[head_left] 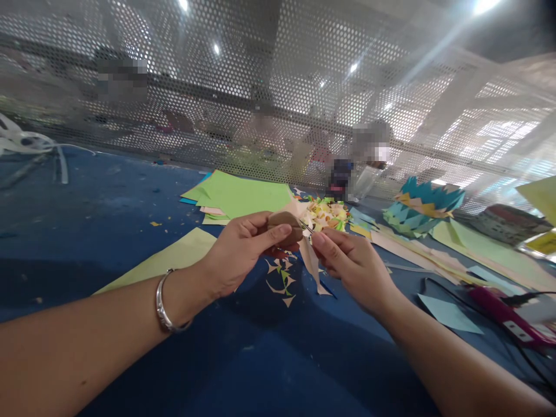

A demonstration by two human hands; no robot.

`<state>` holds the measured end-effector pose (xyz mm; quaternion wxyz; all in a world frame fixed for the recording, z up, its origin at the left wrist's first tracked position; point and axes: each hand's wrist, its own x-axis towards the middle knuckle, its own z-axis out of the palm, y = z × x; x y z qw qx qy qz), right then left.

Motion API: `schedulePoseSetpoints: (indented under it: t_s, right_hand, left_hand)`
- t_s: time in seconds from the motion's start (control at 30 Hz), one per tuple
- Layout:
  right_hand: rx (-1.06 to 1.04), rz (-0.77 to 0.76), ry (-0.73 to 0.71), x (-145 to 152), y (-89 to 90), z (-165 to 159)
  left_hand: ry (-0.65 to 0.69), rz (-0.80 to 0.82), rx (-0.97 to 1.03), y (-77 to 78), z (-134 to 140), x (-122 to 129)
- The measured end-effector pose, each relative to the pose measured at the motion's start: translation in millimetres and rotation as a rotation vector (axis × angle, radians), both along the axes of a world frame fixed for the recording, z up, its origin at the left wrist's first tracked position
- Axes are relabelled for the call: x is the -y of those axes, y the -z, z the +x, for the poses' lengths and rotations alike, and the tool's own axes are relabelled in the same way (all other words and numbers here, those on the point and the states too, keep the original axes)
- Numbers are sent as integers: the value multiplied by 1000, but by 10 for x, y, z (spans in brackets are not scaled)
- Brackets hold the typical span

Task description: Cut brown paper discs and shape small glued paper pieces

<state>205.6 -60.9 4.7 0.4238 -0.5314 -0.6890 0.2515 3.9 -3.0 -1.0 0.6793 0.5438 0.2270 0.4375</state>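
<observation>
My left hand (254,240), with a silver bangle at the wrist, pinches a rounded tan piece of paper (282,220) between thumb and fingers. Facing it, my right hand (347,258) is closed around what look like small scissors (306,226); thin metal blades show at the paper's edge, while the handles are hidden in my fingers. A pale pink paper strip (310,266) hangs between the hands, its upper end near the blades. Below lie small pink and green paper offcuts (284,281). Just beyond the hands is a heap of cut paper scraps (328,214).
Green paper sheets (252,194) are stacked behind my left hand, and a yellowish sheet (174,263) lies nearer. To the right are a folded teal paper piece (428,205), paper strips (408,246) and a magenta power strip (499,310) with cables. A perforated metal screen (195,87) borders the blue table (260,370).
</observation>
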Motion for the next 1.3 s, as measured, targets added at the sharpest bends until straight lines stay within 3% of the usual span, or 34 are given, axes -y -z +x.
schedulePoseSetpoints:
  t_s: [0.3, 0.57, 1.3]
  right_hand:
    - [55, 38, -19, 28, -43, -20]
    - [89, 73, -40, 43, -62, -29]
    - [88, 73, -69, 46, -92, 12]
  left_hand:
    - [90, 100, -94, -24, -8, 47]
    - [152, 65, -87, -35, 6, 71]
    - [122, 239, -217, -60, -49, 42]
